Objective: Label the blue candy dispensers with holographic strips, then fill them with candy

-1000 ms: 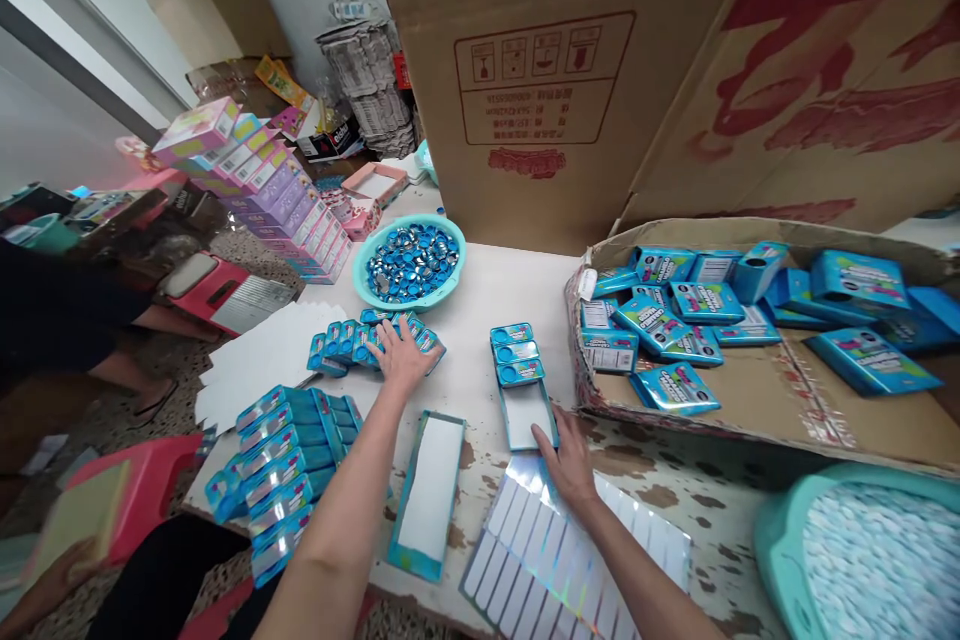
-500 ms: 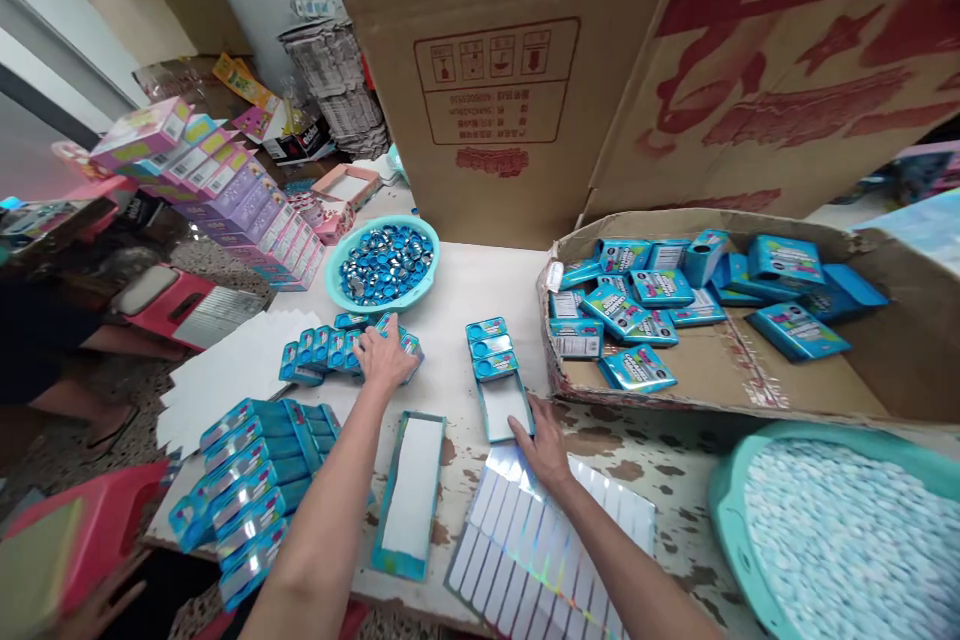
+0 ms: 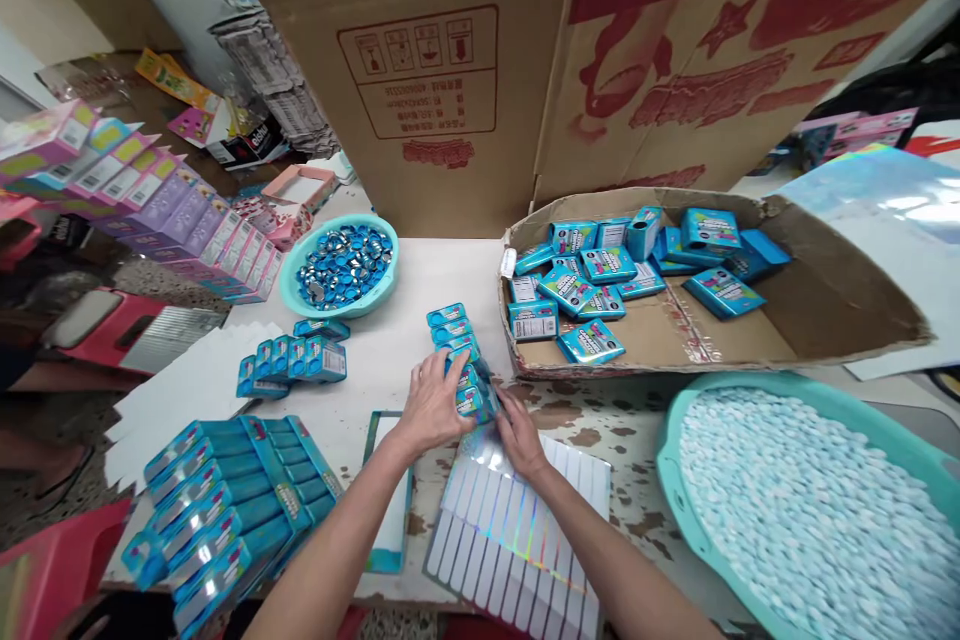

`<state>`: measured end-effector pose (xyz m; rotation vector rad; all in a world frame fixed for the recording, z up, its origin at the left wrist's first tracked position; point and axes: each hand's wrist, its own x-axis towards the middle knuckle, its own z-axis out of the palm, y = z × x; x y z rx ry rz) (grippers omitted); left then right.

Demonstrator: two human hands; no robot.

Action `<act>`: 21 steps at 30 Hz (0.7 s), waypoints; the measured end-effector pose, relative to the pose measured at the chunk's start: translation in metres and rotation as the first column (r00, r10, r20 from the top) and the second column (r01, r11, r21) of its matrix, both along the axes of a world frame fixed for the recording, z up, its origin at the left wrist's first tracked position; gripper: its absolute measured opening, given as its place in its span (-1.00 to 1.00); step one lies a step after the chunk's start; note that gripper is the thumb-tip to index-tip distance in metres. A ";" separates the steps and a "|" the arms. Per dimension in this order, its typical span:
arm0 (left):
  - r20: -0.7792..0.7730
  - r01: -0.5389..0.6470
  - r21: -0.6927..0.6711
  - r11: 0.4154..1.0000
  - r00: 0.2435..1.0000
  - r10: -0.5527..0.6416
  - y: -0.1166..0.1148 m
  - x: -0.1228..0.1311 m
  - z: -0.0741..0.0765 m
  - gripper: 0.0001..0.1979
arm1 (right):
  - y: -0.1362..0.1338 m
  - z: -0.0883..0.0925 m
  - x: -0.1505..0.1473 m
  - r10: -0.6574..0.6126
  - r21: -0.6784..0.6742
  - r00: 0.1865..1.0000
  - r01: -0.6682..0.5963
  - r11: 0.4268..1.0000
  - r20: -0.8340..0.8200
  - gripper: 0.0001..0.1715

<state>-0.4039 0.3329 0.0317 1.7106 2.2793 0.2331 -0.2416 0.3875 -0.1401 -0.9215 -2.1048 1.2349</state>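
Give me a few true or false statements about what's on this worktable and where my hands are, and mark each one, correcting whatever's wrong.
1. The left hand holds small blue boxes. True.
2. The open cardboard carton has blue packs in it. True.
3. The right hand is reaching into the carton. False: the right hand is just right of the small blue boxes, close to the left hand.
4. The bowl of blue and silver caps stands left of the carton. True.
5. The turquoise basin is filled with caps. False: the basin holds many small pale pieces.
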 end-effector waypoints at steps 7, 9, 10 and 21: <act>-0.127 -0.002 -0.038 0.999 0.992 -0.002 0.022 0.021 -0.025 -0.09 | 0.001 0.001 -0.004 -0.014 0.027 1.000 0.014 1.000 0.024 -0.48; -0.128 0.002 -0.029 1.000 0.992 -0.006 0.026 0.026 -0.027 -0.11 | 0.001 0.003 -0.004 -0.010 0.031 1.000 0.010 0.999 0.020 -0.48; -0.123 0.015 -0.012 1.000 0.992 -0.017 0.027 0.027 -0.029 -0.12 | 0.001 0.004 -0.004 -0.010 0.033 1.000 0.010 0.999 0.019 -0.47; -0.138 0.097 -0.007 0.995 0.986 -0.097 0.000 0.013 -0.047 -0.11 | 0.000 0.016 -0.003 0.019 0.026 0.998 -0.021 0.999 0.067 -0.11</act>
